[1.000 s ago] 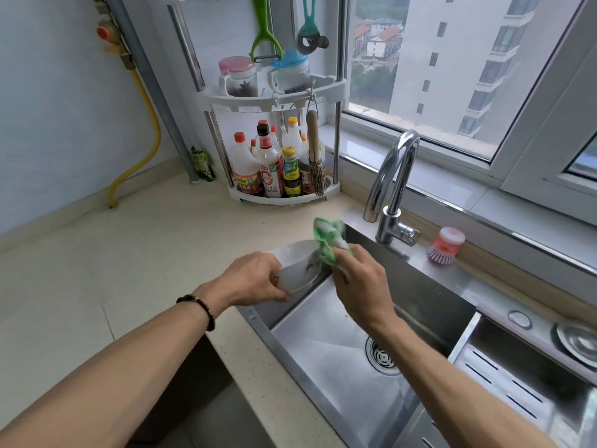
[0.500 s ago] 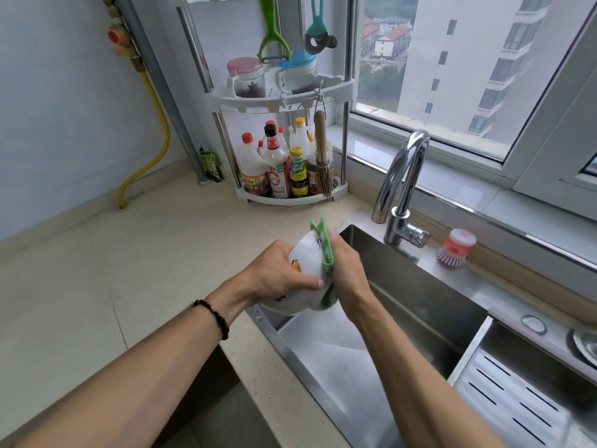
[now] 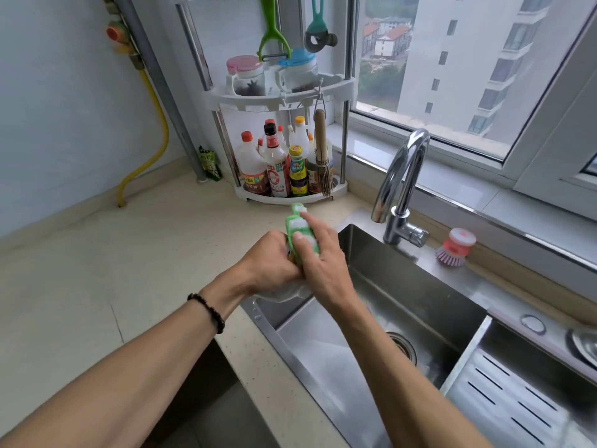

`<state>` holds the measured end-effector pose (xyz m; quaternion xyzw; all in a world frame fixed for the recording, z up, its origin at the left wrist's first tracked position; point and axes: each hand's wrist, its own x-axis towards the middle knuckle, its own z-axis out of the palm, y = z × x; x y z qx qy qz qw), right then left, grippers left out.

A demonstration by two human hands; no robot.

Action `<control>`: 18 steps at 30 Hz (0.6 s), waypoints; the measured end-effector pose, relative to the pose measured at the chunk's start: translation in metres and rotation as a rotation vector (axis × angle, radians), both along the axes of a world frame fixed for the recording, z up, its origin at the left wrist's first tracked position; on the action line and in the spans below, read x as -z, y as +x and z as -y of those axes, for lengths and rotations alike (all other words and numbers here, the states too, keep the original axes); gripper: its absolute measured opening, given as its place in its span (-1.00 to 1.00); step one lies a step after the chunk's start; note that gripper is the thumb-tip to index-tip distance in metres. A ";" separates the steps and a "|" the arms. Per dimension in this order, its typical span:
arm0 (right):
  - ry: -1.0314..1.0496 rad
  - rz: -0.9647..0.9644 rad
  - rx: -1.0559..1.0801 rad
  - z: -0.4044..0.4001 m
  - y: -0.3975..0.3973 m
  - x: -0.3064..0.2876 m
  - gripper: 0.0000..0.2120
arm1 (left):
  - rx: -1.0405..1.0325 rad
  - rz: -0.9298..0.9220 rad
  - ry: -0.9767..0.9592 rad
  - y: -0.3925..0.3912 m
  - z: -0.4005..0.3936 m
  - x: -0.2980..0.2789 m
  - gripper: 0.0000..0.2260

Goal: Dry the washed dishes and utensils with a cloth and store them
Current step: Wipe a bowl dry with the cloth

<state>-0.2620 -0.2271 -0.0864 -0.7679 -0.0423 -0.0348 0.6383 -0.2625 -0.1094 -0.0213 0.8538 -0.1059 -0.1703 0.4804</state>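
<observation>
Sink (image 3: 420,305) edge, frame centre: our left hand (image 3: 269,265) grips the bowl (image 3: 284,291); right hand (image 3: 318,257) presses the green cloth (image 3: 298,231) on it, fingers loosely curled.

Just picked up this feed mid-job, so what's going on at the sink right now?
A person is drying a white bowl over the left edge of the sink. The left hand grips the bowl, which is mostly hidden behind both hands. The right hand presses a green and white cloth against it. The tap shows no running water. The bowl is not yet stored.
</observation>
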 end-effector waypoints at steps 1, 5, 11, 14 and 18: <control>0.114 -0.090 -0.002 0.003 0.002 -0.002 -0.48 | 0.032 -0.009 0.015 -0.001 0.000 -0.003 -0.91; 0.320 -0.321 -0.033 0.014 0.017 -0.013 -0.61 | -0.029 -0.010 0.002 -0.004 -0.004 -0.006 -0.91; 0.232 -0.125 0.026 -0.003 0.004 0.000 -0.47 | 0.040 -0.002 0.091 -0.001 -0.007 -0.008 -0.88; 0.347 -0.274 -0.029 0.004 0.014 -0.014 -0.56 | 0.015 -0.014 0.049 -0.006 -0.012 -0.008 -0.91; -0.054 0.030 -0.042 -0.010 0.000 -0.011 -0.50 | -0.008 0.025 0.054 0.000 -0.012 -0.008 -0.80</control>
